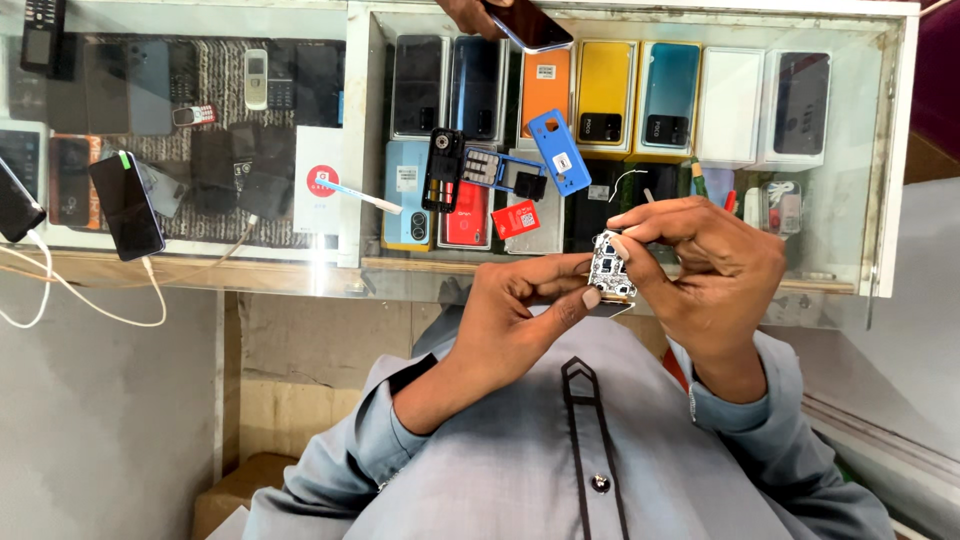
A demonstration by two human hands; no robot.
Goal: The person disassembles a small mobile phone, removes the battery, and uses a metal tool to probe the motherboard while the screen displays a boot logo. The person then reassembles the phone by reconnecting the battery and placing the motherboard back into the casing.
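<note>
- We see a small circuit board (610,268), white with dark markings, held in mid-air just in front of a glass display counter (300,270) and above the person's grey-blue shirt (520,470).
- The board's long axis runs roughly up and down in the view, tilted slightly, with one end pointing toward the counter and the other toward the person's chest.
- Its printed face is turned toward the camera.
- We see the left hand (515,310) closed on the board: the thumb and forefinger pinch its lower edge, and the other fingers are curled in.
- The left forearm rises from the lower left, its sleeve pushed back at the wrist.
- The right hand (715,270) is also closed on the board, fingertips gathered narrowly on its upper end, knuckles bent and raised.
- The right forearm comes up from the lower right, with the cuff near the wrist.
- On the counter top, just beyond the hands, lie a blue phone shell (558,150), a blue keypad frame (492,168), a black phone frame (443,168) and a small red card (515,218).
- Inside the counter we see boxed phones standing in a row, among them an orange box (545,85), a yellow box (605,95) and a teal box (668,95).
- To the left, a black phone (126,205) rests on the glass with a white cable (80,295) plugged in.
- At the top edge, another person's hand (470,12) holds a dark phone (527,22).
</note>
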